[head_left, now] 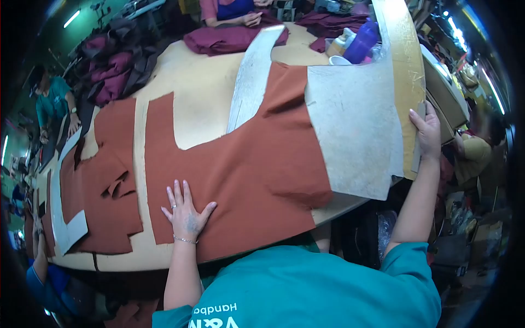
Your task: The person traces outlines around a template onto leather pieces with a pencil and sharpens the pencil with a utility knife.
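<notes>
My left hand (pixel 187 212) lies flat with spread fingers on a rust-brown fabric piece (pixel 235 175) with a curved cut-out. My right hand (pixel 429 128) grips the right edge of a large pale pattern board (pixel 355 131), its thumb on the yellowish strip along that edge. Part of the board lies under the brown fabric, and its curved arm (pixel 254 71) sticks out beyond the fabric toward the far side.
More brown fabric (pixel 104 180) with a pale template (pixel 71 229) lies left. Maroon fabric (pixel 219 41), a purple bottle (pixel 362 42) and a white cup (pixel 339 60) are at the far side. Co-workers stand left, at the far side and right.
</notes>
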A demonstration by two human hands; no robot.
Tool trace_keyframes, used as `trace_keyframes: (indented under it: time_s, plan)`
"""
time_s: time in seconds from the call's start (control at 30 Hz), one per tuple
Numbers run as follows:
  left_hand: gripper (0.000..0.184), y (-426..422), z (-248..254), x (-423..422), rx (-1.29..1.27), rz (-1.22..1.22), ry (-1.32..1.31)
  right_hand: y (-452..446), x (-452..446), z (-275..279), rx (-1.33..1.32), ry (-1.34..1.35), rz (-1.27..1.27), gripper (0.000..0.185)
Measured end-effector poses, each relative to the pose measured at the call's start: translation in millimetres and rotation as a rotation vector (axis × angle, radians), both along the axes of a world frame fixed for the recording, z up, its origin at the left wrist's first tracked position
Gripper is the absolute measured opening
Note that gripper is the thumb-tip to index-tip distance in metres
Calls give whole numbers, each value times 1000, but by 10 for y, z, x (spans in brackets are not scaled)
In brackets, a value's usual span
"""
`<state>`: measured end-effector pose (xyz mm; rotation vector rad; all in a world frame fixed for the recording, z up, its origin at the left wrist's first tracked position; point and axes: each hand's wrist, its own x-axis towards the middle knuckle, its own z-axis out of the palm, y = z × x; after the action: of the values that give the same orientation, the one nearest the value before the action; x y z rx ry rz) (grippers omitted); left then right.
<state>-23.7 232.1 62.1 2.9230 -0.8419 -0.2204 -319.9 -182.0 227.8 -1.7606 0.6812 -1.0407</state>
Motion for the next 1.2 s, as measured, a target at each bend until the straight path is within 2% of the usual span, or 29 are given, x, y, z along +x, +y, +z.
trace_keyframes:
  time_s: [0.23, 0.33, 0.4, 0.47, 0.57, 0.63, 0.7, 0.77, 0.83, 0.9, 1.0, 1.1, 1.17, 1.2]
  plan:
    - [89, -78, -38, 292, -38, -6, -8, -85, 169, -112, -232, -315, -145, 35]
    - [85, -380, 22, 75, -90, -177, -112, 20, 305, -189, -326, -395, -198, 34]
    - [75, -676, 67, -168, -119, -443, -132, 54, 305, -275, -356, -387, -241, 33]
    - [67, -993, 75, -274, -203, -540, -86, 69, 288, -311, -371, -389, -264, 32]
    - [66, -1539, 105, -50, -313, -435, -4, 147, 195, -332, -366, -365, -292, 30]
    - [64, -1964, 69, 334, -524, -383, 228, 236, 113, -302, -383, -301, -329, 30]
    - [65, -2335, 356, 458, -563, -108, 364, 318, 47, -285, -378, -329, -332, 31]
    - [64, -2848, -7, 751, -725, 97, 507, 401, -10, -274, -381, -343, -366, 31]
    - [62, -3146, -103, 847, -736, 168, 533, 492, -78, -266, -385, -329, -370, 33]
    - [60, -3304, -43, 829, -589, 99, 426, 545, -160, -324, -358, -356, -364, 34]
    - [54, -3558, -470, 1076, -985, -31, 539, 572, -314, -441, -320, -404, -384, 37]
    - [57, -3433, -488, 1089, -1070, -101, 387, 625, -450, -511, -287, -446, -428, 40]
    - [60, -3180, -486, 961, -1045, -224, -88, 636, -581, -522, -289, -449, -413, 41]
    - [60, -2939, -291, 821, -1010, -311, -64, 645, -601, -495, -302, -468, -439, 42]
